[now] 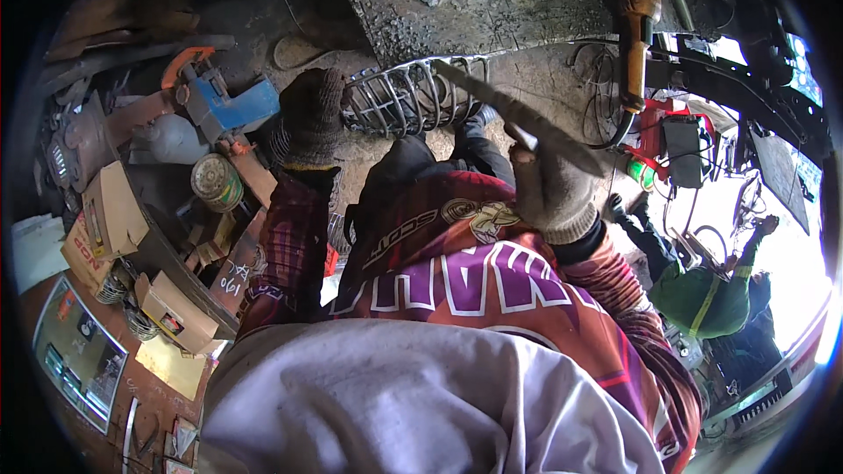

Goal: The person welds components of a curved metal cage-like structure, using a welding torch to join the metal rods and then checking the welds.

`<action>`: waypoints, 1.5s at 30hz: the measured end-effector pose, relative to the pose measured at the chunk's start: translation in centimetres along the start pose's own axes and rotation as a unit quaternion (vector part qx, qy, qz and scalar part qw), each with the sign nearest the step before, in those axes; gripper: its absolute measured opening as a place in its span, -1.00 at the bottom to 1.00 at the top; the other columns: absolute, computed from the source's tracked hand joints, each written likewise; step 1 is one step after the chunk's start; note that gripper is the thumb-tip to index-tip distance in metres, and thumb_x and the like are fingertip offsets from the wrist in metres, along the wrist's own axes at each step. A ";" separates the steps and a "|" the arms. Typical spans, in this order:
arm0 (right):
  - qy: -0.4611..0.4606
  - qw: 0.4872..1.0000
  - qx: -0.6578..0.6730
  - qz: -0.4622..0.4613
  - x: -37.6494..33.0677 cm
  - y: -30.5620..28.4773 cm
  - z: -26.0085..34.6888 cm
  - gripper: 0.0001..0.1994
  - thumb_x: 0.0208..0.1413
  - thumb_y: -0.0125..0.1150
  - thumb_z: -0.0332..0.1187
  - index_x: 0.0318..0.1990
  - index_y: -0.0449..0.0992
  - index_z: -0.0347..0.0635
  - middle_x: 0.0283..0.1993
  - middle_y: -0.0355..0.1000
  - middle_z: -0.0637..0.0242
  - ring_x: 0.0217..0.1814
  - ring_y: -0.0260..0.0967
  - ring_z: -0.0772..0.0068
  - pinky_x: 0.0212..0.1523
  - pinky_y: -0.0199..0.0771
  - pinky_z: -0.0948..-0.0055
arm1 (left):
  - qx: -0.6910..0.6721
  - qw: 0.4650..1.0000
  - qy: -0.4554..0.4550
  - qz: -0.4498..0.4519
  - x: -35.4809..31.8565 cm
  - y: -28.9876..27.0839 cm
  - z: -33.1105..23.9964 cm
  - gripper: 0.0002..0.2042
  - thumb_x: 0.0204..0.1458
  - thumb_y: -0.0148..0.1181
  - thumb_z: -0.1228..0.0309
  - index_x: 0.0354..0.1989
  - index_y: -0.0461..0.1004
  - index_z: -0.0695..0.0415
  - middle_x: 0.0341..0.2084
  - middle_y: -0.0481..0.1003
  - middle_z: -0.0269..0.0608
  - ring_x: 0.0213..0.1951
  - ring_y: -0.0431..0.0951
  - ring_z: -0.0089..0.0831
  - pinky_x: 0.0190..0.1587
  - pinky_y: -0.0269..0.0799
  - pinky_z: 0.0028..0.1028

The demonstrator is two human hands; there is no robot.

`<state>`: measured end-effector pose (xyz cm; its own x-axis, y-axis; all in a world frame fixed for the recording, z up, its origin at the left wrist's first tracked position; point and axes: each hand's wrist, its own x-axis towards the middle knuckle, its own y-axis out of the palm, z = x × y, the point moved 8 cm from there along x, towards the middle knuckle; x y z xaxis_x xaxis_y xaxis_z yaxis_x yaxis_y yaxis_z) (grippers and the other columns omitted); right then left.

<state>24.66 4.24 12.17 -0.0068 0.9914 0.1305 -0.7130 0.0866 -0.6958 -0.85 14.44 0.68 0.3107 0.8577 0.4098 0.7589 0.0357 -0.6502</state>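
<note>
Grey cloth (395,404) fills the foreground. Beyond it, right hand (553,193) in a pale glove grips a flat metal bar (518,114), angled over the wire cage (404,96); dark-gloved left hand (309,114) steadies the cage's end, its grasp hidden.

**Workshop Count: Hands, Tools and Boxes**

Two gloved hands were in view: one left hand in a dark knitted glove (309,116) and one right hand in a pale knitted glove (551,189). One curved wire cage of bare metal rods (406,95) lay by one long flat metal blade (518,118). One blue power tool (230,105), one round rusty tin can (216,181) and three brown cardboard boxes (112,211) were counted. One other person in a green top (702,298) crouched nearby.
</note>
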 end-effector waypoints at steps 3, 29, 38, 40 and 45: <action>0.117 0.989 -0.044 0.076 0.1 0.9 -0.9 -0.79 0.17 0.11 -0.30 -0.13 0.47 -0.22 -0.43 0.48 0.13 -0.40 0.49 0.04 -0.41 0.47 0.22 | -0.217 0.968 -0.126 -0.011 -1.0 1.3 2.8 -0.84 0.08 0.25 0.39 -0.38 0.50 0.25 -0.57 0.52 -0.28 -0.53 0.51 -0.51 -0.44 0.43 -0.51; 0.094 0.990 0.105 -0.005 0.8 -0.2 -0.2 -0.75 0.19 0.09 -0.28 -0.07 0.46 -0.22 -0.45 0.44 0.09 -0.44 0.46 0.04 -0.45 0.41 0.22 | -0.008 0.996 -0.078 0.050 0.5 0.5 1.1 -0.64 0.16 0.03 0.17 -0.56 0.47 0.18 -0.69 0.45 -0.19 -0.61 0.46 -0.33 -0.51 0.29 -0.34; 0.144 0.984 0.101 0.001 -0.5 0.0 -1.9 -0.80 0.19 0.07 -0.33 -0.15 0.46 -0.27 -0.49 0.45 0.04 -0.44 0.48 0.01 -0.41 0.44 0.19 | 0.118 0.988 0.097 0.002 0.7 0.1 -1.8 -0.76 0.14 0.04 0.29 -0.48 0.46 0.19 -0.64 0.44 -0.15 -0.53 0.48 -0.19 -0.44 0.34 -0.29; 0.114 0.991 0.002 0.065 -0.4 1.5 -2.3 -0.80 0.20 0.07 -0.32 -0.17 0.48 -0.27 -0.46 0.45 -0.01 -0.42 0.48 0.01 -0.40 0.44 0.19 | 0.053 0.997 0.007 0.052 0.9 0.4 -0.4 -0.77 0.13 0.04 0.31 -0.46 0.46 0.20 -0.63 0.44 -0.13 -0.53 0.48 -0.18 -0.45 0.34 -0.28; 0.261 0.948 0.176 0.041 -0.6 0.5 -2.6 -0.80 0.20 0.07 -0.34 -0.13 0.49 -0.25 -0.45 0.45 0.03 -0.43 0.49 0.07 -0.40 0.44 0.26 | 0.086 0.994 0.042 0.043 0.1 0.7 0.0 -0.78 0.13 0.04 0.33 -0.47 0.44 0.21 -0.63 0.44 -0.11 -0.54 0.47 -0.18 -0.45 0.33 -0.27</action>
<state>26.11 3.91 9.87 0.2096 0.9149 -0.3449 -0.9155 0.0597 -0.3980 -0.31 14.56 0.26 0.4231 0.8153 0.3953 0.6207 0.0570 -0.7820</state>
